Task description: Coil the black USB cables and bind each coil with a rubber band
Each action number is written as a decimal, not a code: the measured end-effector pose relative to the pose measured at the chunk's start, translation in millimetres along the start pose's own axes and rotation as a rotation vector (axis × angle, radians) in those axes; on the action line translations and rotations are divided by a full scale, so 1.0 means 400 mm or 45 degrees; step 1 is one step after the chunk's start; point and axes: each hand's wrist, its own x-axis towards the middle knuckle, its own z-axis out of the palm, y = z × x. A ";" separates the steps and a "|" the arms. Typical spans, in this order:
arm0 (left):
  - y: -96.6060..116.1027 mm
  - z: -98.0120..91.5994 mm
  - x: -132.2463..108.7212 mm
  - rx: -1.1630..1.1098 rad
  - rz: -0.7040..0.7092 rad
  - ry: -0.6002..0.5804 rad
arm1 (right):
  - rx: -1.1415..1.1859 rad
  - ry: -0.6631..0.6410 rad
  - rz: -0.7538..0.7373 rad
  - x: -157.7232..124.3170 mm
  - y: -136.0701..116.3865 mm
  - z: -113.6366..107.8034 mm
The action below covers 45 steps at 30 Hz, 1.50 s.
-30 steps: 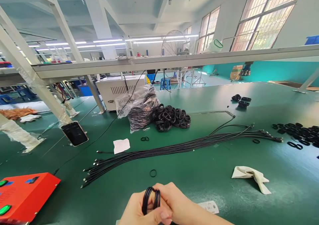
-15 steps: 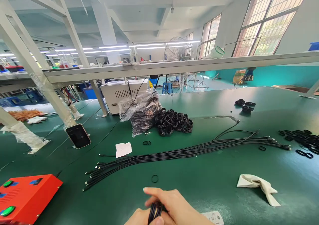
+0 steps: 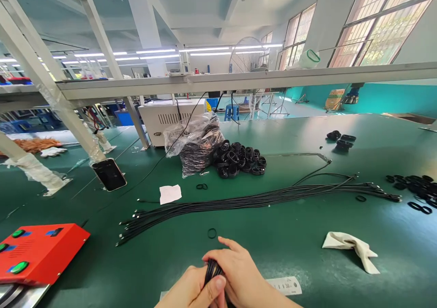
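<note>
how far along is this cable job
Looks done: a heap of black coils beside the plastic bag, with more coils off to the right. In hand: the left hand and right hand grip a bunch of black cable. Left: the long loose black cables lying stretched out on the table.

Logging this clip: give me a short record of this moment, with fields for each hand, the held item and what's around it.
Left hand: gripping the coil
Right hand: also gripping the coil, closed over it
Held item: black cable coil
Nearest items: black ring, white printed strip
Surface: green workbench
Also on bench: long black cables, white cloth, red box
</note>
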 end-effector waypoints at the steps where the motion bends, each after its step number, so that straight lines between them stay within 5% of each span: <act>1: 0.005 0.000 -0.001 0.009 -0.003 -0.008 | 0.001 -0.011 0.025 -0.001 -0.002 0.001; 6: 0.009 0.001 0.007 -0.122 -0.025 -0.033 | 0.118 -0.107 0.142 -0.007 -0.006 0.014; 10: -0.011 0.019 0.014 -0.334 -0.096 0.303 | 0.275 -0.180 0.197 -0.004 -0.003 0.007; 13: -0.019 0.031 0.009 -0.267 0.048 0.507 | 0.351 -0.179 0.221 0.002 0.000 -0.007; 19: -0.010 0.025 -0.015 -0.063 0.204 0.620 | 0.443 -0.202 0.393 0.008 -0.024 -0.029; 25: -0.056 0.043 0.038 -0.421 0.202 0.825 | 0.699 -0.313 0.565 0.017 -0.030 -0.019; 30: -0.090 0.072 0.102 -0.613 0.278 0.773 | 0.800 -0.366 0.641 0.017 -0.026 -0.006; 38: -0.075 0.098 0.046 -0.685 0.043 0.576 | 0.732 -0.355 0.702 0.011 -0.024 -0.001; 45: -0.043 0.116 0.042 -0.266 -0.044 0.763 | 0.699 -0.240 0.683 0.008 -0.014 0.021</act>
